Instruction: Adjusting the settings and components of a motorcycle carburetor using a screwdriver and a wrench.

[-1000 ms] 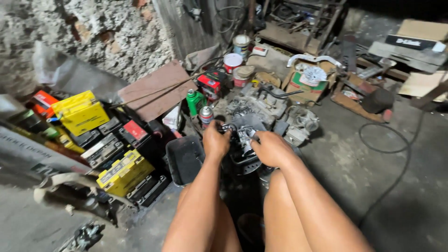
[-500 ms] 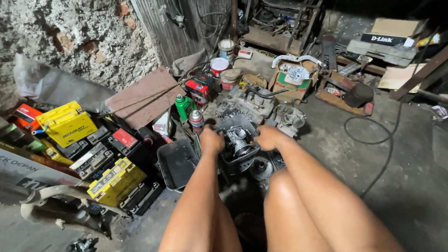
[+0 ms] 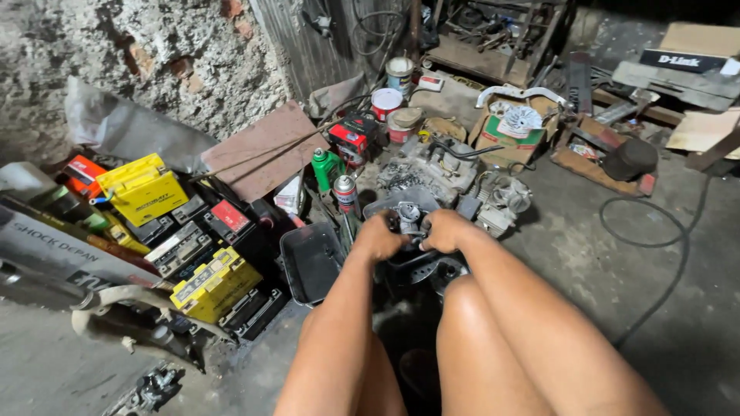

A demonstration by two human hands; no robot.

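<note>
Both my hands grip a small grey metal engine part (image 3: 409, 217) held over a round dark basin (image 3: 420, 268) on the floor between my knees. My left hand (image 3: 378, 236) closes on its left side, my right hand (image 3: 443, 229) on its right side. The fingers hide most of the part. Just beyond it lie larger grey engine pieces (image 3: 432, 171) and a carburettor-like piece (image 3: 505, 202).
A black rectangular tray (image 3: 310, 262) sits left of my left arm, with a spray can (image 3: 346, 192) and green bottle (image 3: 324, 166) behind it. Yellow and black batteries (image 3: 185, 239) pile up at left. A black cable (image 3: 655, 254) loops over the concrete at right. Cardboard boxes and tins stand behind.
The view has shifted, so the hands sit lower and more central. Both hands stay clamped on the engine part, drawn slightly closer to my knees over the basin.
</note>
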